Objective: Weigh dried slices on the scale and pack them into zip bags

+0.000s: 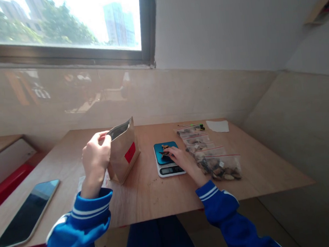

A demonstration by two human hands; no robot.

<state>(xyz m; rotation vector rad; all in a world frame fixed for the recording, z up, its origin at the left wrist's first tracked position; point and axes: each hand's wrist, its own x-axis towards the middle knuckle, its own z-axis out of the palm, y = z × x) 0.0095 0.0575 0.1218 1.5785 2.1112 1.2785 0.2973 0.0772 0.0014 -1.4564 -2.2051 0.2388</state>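
My left hand (97, 160) pinches the near left rim of a brown paper bag (121, 158), which stands upright with its mouth open and a red label on its side. My right hand (180, 156) is over the blue plate of a small digital kitchen scale (168, 170). Its fingers are closed on a dark, dried slice (163, 153), too small to name surely. Other brownish dried pieces (164, 146) lie on the plate around the fingertips. What the scale's display reads is too small to make out.
Several zip bags of dried pieces (225, 168) lie in a row right of the scale. Behind them are a white paper (218, 126) and a green-and-black item (197, 126). A large phone (28, 214) with a white cable lies at the left. The table's front edge (150, 219) is close to my legs.
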